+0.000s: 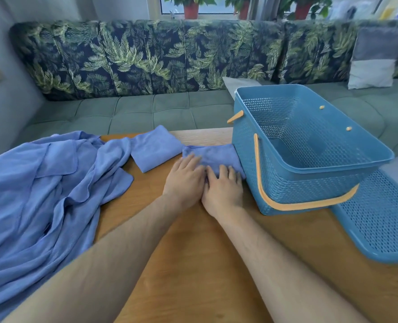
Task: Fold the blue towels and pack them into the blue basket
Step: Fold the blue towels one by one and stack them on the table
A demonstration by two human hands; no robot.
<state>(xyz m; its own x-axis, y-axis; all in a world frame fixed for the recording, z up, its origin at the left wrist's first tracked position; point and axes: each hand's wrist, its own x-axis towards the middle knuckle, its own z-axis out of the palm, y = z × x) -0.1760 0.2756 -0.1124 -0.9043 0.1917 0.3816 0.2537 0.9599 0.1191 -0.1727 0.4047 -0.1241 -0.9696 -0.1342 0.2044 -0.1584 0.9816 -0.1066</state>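
Tabletop (193, 252) is carrying everything | left hand (185, 180) and right hand (223, 190) are pressing flat — fingers straight — on folded towel (213, 155) | blue basket (286, 183) is standing immediately right, touching towel — right hand nearer.

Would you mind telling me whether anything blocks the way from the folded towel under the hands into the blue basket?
Nothing visible does. The blue basket is open and looks empty, its lid lying beside it, handle folded down. The folded towel only needs lifting over its wall.

Both hands (202, 183) flat on folded towel (213, 156) touching blue basket (309, 159).
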